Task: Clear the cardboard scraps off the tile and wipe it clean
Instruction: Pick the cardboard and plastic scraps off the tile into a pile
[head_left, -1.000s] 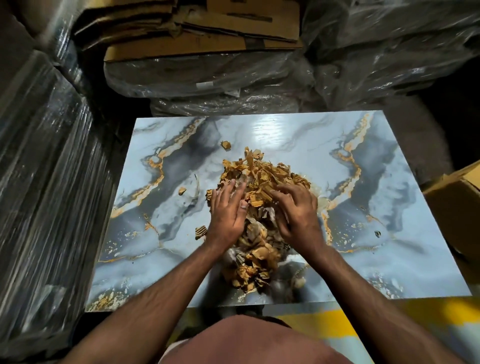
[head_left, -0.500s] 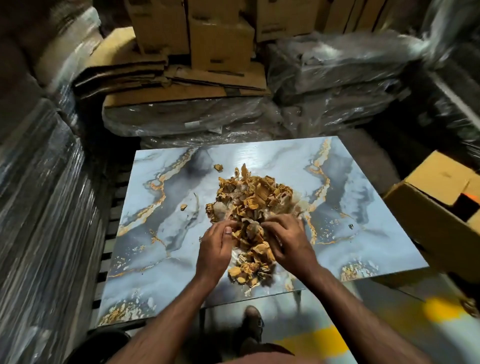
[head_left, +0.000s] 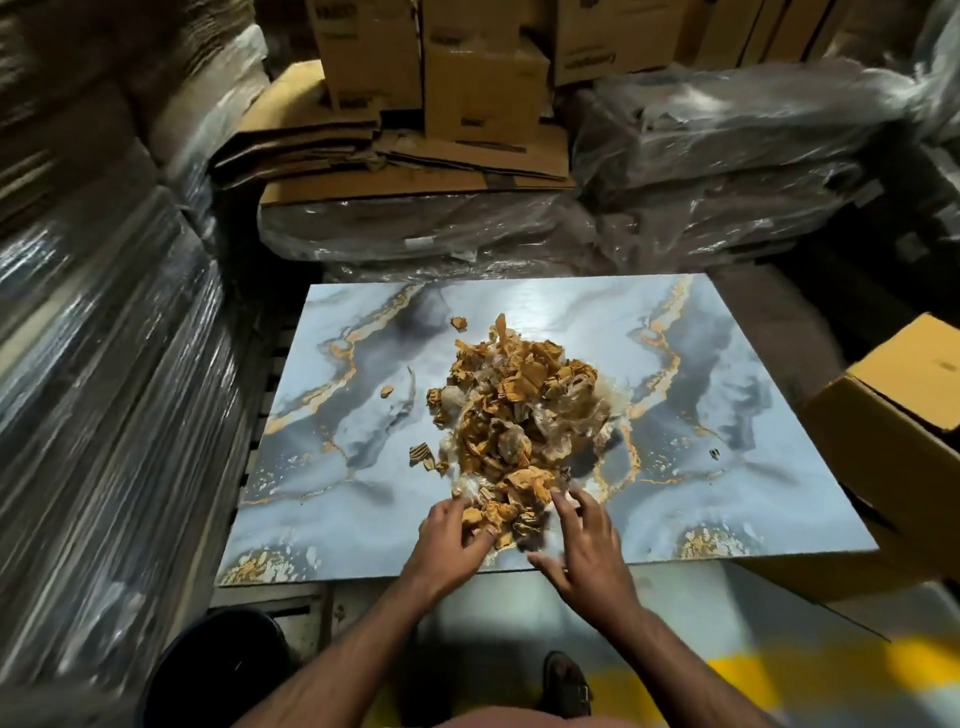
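Note:
A glossy blue-grey marble tile (head_left: 701, 493) with gold veins lies flat in front of me. A heap of torn cardboard scraps (head_left: 519, 405), mixed with bits of clear plastic, sits on its middle and trails toward the near edge. Stray scraps lie to the left (head_left: 422, 454) and at the far side (head_left: 458, 323). My left hand (head_left: 457, 535) curls its fingers round a clump of scraps at the near end of the heap. My right hand (head_left: 582, 540) is beside it with fingers spread, touching the scraps' edge and holding nothing.
An open cardboard box (head_left: 893, 441) stands against the tile's right side. A dark round bin (head_left: 218, 670) sits at the lower left. Plastic-wrapped stacks (head_left: 104, 389) wall the left; flattened cartons (head_left: 405, 156) and wrapped bundles (head_left: 727, 171) lie behind. My shoe (head_left: 566, 686) is below the tile.
Both hands have drawn back from the heap's middle to the tile's near edge, dragging scraps along. The right hand's fingers have spread out. My view has pulled back.

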